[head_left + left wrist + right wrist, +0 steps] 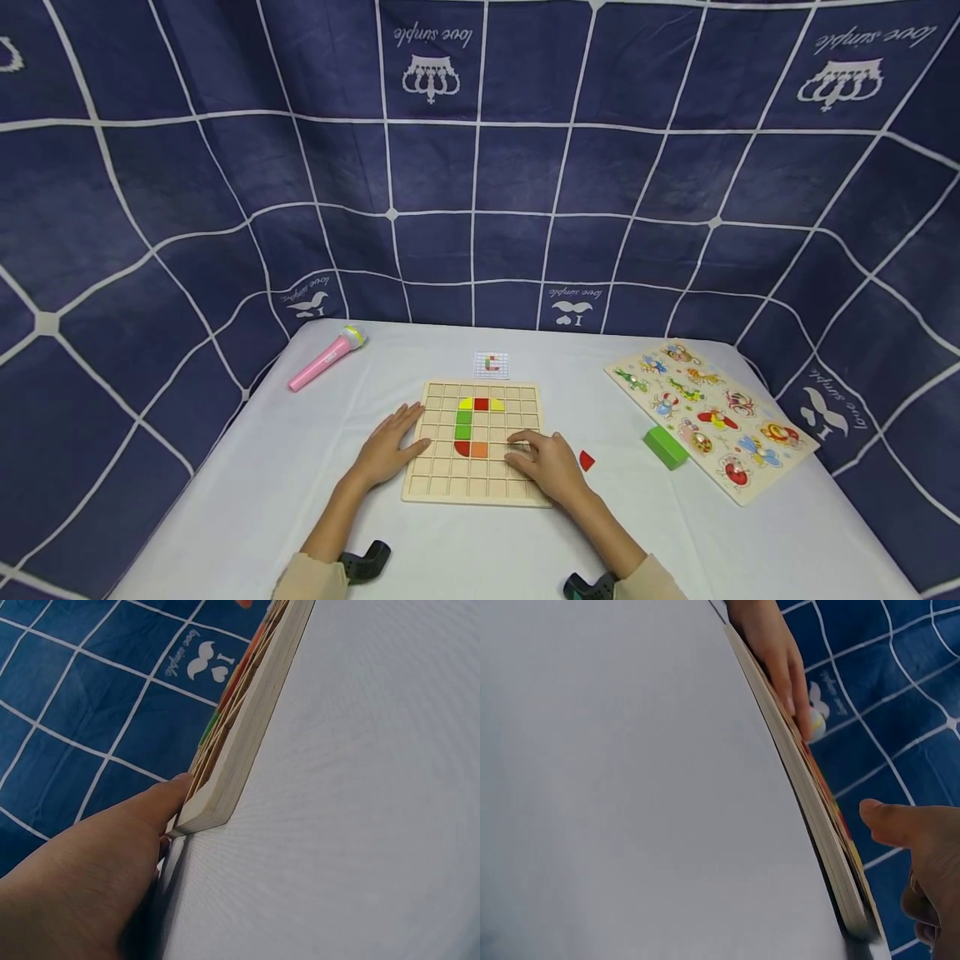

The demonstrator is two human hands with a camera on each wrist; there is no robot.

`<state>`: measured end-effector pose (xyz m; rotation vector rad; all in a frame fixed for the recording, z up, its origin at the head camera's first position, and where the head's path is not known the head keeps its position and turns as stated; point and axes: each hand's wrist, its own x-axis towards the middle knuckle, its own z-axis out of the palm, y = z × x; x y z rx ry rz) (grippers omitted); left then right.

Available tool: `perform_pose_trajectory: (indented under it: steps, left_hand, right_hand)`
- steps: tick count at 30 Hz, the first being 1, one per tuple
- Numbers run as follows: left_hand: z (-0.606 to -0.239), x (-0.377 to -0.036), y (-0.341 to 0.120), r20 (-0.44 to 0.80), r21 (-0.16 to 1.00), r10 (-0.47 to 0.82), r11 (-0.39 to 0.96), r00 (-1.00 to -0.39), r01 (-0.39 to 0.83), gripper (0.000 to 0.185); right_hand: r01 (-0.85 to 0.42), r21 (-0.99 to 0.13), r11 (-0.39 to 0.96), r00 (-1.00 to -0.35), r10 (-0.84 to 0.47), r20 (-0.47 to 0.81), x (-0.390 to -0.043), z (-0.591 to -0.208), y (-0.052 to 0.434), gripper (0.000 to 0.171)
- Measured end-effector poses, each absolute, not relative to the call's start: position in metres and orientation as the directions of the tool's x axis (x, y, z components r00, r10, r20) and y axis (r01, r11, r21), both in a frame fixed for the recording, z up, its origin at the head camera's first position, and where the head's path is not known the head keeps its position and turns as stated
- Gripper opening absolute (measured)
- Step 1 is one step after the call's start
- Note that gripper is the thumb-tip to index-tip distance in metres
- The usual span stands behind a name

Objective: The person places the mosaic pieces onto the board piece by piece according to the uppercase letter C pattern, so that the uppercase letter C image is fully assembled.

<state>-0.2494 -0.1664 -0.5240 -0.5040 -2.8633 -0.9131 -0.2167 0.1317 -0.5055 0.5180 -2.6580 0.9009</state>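
A wooden grid board (442,484) lies on the white table in the head view. Yellow quarter-round pieces (497,405), a red square (481,404), green squares (462,432), a red quarter-round (462,448) and an orange square (478,450) sit in its cells. My left hand (390,446) rests along the board's left edge, fingers extended and thumb touching the rim. Over the board's right side hovers my right hand (553,468), fingers loosely bent, with no piece visible between thumb and fingers. A loose red quarter-round piece (587,460) lies just right of that hand.
Behind the board lies a small pattern card (491,365). A pink toy microphone (327,358) is at the back left. To the right are a green block (665,447) and an insect puzzle board (693,412). Blue checked cloth (517,167) hangs around the table.
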Motion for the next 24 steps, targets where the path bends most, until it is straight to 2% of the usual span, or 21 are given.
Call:
perform_pose_trajectory:
  steps: [11,24]
  left_hand:
    - [-0.527,-0.25,-0.166,0.193,0.548,0.272,0.767,-0.943,0.334,0.067]
    - [-0.524,-0.249,-0.165,0.202,0.541,0.274,0.769,-0.94,0.34,0.066]
  right_hand:
    - [-0.359,-0.49,0.794,-0.895,-0.145,0.421,-0.201,-0.505,0.188,0.026]
    - [-0.302,-0.427,0.852,-0.904,-0.115,0.411,-0.198,-0.512,0.225,0.036]
